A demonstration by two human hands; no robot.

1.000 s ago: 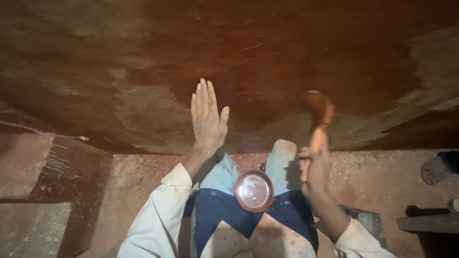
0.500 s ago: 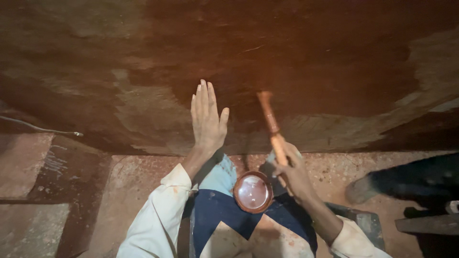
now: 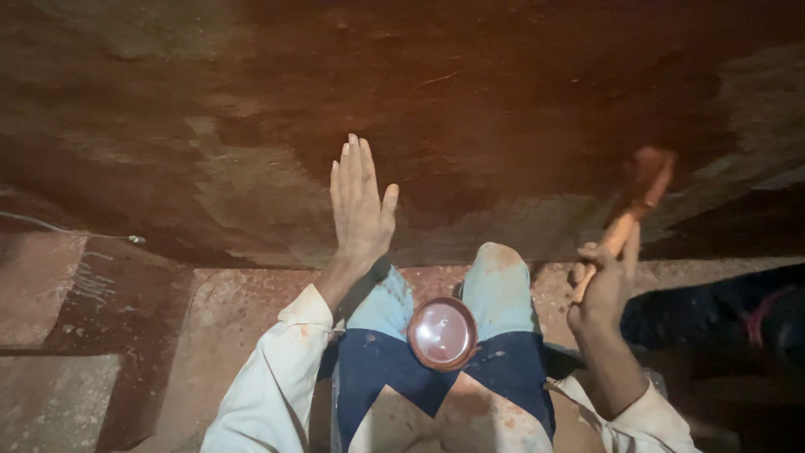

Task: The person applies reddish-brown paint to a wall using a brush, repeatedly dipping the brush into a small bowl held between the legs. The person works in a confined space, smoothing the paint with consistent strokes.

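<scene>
A wooden-handled brush (image 3: 631, 216), reddish and blurred at its head, stands tilted against the dark red wall (image 3: 503, 109).

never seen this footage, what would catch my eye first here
The left hand is pressed flat, fingers up, against the big reddish-brown wall that fills the top of the view. To the right, the right hand grips a wooden-handled brush, blurred. Between the knees sits a small round bowl of reddish liquid.
</scene>
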